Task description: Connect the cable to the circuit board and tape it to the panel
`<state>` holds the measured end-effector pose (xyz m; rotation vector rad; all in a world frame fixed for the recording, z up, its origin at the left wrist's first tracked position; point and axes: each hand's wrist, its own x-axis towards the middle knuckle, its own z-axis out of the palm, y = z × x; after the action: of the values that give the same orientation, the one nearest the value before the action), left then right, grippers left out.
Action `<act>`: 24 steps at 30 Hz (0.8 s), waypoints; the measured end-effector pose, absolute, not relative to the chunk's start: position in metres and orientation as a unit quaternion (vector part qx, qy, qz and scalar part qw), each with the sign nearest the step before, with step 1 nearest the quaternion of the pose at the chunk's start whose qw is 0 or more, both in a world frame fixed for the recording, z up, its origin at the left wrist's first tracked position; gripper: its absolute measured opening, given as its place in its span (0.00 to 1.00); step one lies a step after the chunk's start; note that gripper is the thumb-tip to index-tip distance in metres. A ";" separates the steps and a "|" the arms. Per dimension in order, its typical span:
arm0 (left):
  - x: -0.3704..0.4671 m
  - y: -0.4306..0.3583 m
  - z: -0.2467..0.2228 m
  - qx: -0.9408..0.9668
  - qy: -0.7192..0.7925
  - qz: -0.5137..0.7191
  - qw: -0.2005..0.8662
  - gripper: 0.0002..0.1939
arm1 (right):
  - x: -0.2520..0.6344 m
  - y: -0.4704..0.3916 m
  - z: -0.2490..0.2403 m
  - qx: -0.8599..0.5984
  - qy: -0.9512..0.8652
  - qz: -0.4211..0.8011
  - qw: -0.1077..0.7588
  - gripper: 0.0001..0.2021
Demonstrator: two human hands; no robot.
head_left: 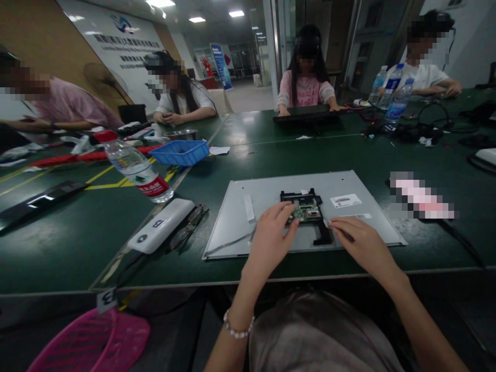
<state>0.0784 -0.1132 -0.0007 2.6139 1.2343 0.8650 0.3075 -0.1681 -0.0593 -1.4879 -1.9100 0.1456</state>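
Green circuit board [310,212] in black bracket [323,232], on silver display panel [267,190]. Over board's left edge, left hand [273,227], thumb spread from fingers; beside bracket, right hand [360,237], fingertips together, cannot tell if pinching anything. Farther left, white power bank [163,226].

Silver-grey panel [267,194]; black frame [322,232]; green circuit board [300,213]; dark green table [256,153].
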 end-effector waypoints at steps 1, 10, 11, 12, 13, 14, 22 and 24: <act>0.066 -0.100 0.005 0.853 0.416 0.308 0.066 0.14 | 0.307 -0.169 -0.059 -0.575 -0.736 0.051 0.355 0.12; -0.013 0.012 0.007 0.815 0.549 0.152 0.102 0.24 | 0.308 -0.170 -0.062 -0.580 -0.726 -0.002 0.370 0.11; -0.015 0.016 0.003 0.815 0.552 0.139 0.106 0.23 | 0.308 -0.171 -0.062 -0.585 -0.722 -0.003 0.369 0.11; -0.015 0.019 0.000 0.815 0.553 0.132 0.109 0.21 | 0.308 -0.171 -0.062 -0.589 -0.719 -0.003 0.369 0.11; -0.016 0.021 -0.003 0.815 0.553 0.131 0.110 0.19 | 0.308 -0.171 -0.061 -0.592 -0.717 -0.004 0.369 0.10; -0.016 0.021 -0.005 0.815 0.553 0.133 0.110 0.16 | 0.308 -0.172 -0.061 -0.592 -0.717 -0.004 0.368 0.10; -0.022 0.001 0.021 0.781 0.536 0.283 0.148 0.12 | 0.302 -0.173 -0.055 -0.562 -0.706 -0.042 0.429 0.09; -0.020 -0.013 0.027 0.771 0.521 0.315 0.188 0.14 | 0.292 -0.174 -0.050 -0.545 -0.701 -0.042 0.458 0.09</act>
<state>-0.0198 -0.0125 0.0269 2.1690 1.4665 0.8851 0.2923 -0.1744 -0.0500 -1.3417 -1.7280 -0.1033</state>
